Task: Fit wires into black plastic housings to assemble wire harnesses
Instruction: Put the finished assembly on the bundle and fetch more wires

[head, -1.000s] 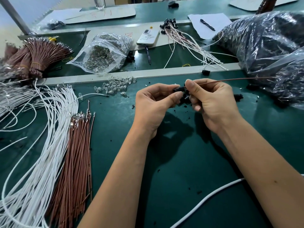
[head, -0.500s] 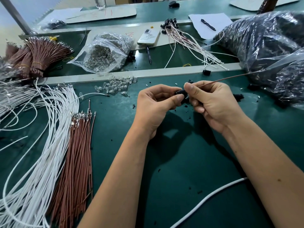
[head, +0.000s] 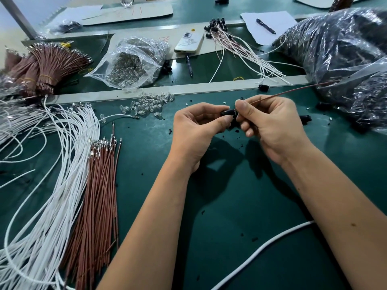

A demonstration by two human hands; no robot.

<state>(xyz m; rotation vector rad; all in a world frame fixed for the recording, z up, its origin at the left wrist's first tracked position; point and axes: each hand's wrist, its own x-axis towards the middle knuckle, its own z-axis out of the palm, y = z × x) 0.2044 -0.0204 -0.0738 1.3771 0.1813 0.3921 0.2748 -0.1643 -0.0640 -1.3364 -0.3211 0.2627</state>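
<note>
Green bench, clear bag of bulbs

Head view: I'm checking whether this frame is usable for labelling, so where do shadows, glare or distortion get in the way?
Head view: the hands, left and right, cast dark shadows on the green mat below them; glare streaks the black plastic bag; wide-angle bending curves the table rail; the black housing stays mostly hidden between the fingers.
</note>
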